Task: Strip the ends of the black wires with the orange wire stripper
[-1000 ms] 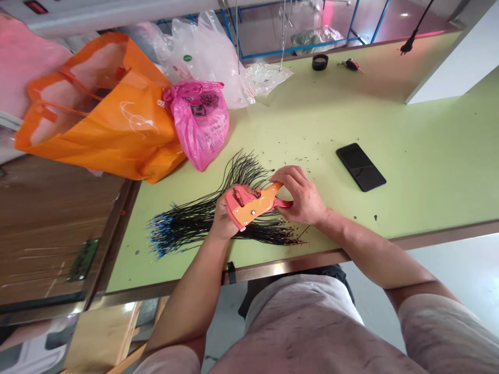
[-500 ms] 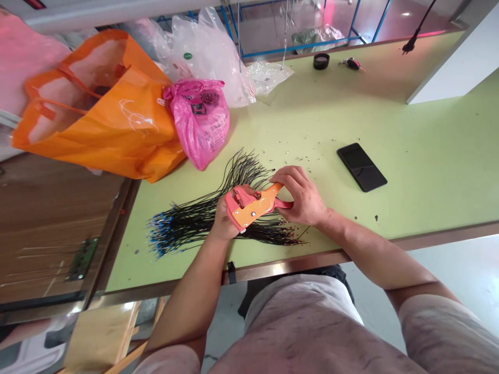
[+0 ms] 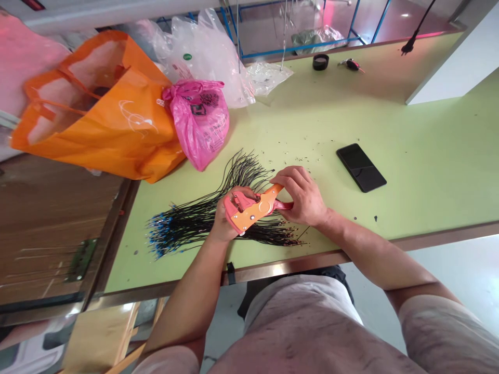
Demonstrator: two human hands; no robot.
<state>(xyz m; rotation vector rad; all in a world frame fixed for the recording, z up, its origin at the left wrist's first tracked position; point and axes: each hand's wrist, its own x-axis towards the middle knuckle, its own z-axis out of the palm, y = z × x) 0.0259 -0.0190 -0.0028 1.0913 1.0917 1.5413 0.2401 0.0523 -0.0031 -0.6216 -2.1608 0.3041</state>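
Currently, our left hand (image 3: 223,222) clasps one end of the orange-and-red tool (image 3: 255,210) and our right hand (image 3: 306,200) grips the other, above black wires (image 3: 195,218) near the front edge of our green worktop (image 3: 421,156); blue framing (image 3: 381,21) stands beyond the far edge.

The pale green tabletop (image 3: 429,156) carries black wires (image 3: 198,221), a phone (image 3: 362,168) and a pink bag (image 3: 201,123).

Single head-worn view, facing forward and down. Near range: left hand (image 3: 224,218) and right hand (image 3: 304,196) around frame centre, wearer's shirt (image 3: 312,327) bottom centre, green worktable (image 3: 421,140) beyond.
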